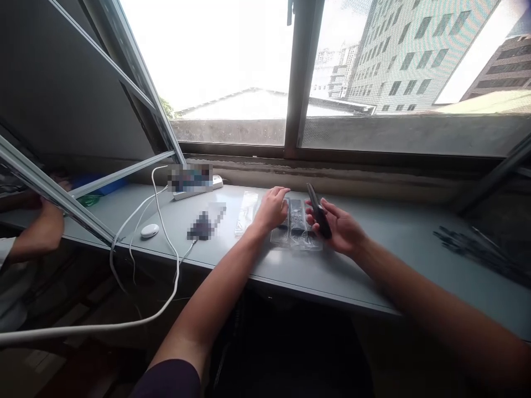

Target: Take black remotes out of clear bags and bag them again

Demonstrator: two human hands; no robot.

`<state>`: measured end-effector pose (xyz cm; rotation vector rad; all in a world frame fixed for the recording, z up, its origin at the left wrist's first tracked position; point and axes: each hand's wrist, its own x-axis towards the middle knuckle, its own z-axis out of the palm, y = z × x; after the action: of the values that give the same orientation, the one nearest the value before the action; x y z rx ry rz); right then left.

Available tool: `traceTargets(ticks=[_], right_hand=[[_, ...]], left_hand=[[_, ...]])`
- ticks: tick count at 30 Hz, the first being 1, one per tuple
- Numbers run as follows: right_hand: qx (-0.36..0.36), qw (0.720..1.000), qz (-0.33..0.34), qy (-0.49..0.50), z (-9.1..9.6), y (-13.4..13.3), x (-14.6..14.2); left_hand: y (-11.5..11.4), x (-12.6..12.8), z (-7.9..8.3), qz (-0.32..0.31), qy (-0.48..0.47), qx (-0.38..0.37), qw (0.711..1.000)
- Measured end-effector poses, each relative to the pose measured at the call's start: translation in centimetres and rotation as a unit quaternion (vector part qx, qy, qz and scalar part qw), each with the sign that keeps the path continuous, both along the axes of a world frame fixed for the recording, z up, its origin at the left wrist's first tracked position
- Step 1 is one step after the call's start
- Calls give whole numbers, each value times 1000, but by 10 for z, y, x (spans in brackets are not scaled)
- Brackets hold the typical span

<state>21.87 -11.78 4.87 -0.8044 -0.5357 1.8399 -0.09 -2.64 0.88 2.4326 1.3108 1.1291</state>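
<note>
My right hand [342, 228] grips a slim black handheld device [318, 211], which looks like a remote control, tilted above the table. The thumb and fingers close around its sides. Just left of it, my left hand [272, 209] is over clear plastic bags, index finger stretched out and the others bent; it holds nothing that I can see. Beneath and between the hands lies a clear bag [297, 218] with a dark item inside. Another dark bagged item [284, 221] is partly hidden behind my left hand. Further left lies a flat clear plastic bag [246, 213].
A blurred-out dark object [201, 226] with a cable, a round white puck [150, 231] and a power strip [199, 188] sit left. A white cable [177, 265] loops over the front edge. Dark slender items [477, 251] lie right. Another person's arm [45, 226] shows behind the metal frame [95, 221].
</note>
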Motion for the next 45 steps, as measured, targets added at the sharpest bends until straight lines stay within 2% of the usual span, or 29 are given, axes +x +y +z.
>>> traceTargets(ticks=[7,13,19,24,33,40,45], right_hand=[[32,999,11,20,-1,1,1],[28,998,39,33,-1,0,1],[16,1000,-6,9,1,2,2],[10,1000,-9,-4,4,2,5],[54,997,61,16,-4,3,8],[39,999,9,17,2,0,1],[2,999,-12,-45,3,0,4]], left_hand=[[2,6,-8,-36,-4,61,997],[4,7,-11,-44,-4,75,996],[5,9,-16,-55,2,73,996],[6,9,-17,-56,1,73,996],[6,8,-17,-65,-5,68,996],[7,10,-18,-56,-4,54,997],[7,9,-17,-53,-6,36,998]])
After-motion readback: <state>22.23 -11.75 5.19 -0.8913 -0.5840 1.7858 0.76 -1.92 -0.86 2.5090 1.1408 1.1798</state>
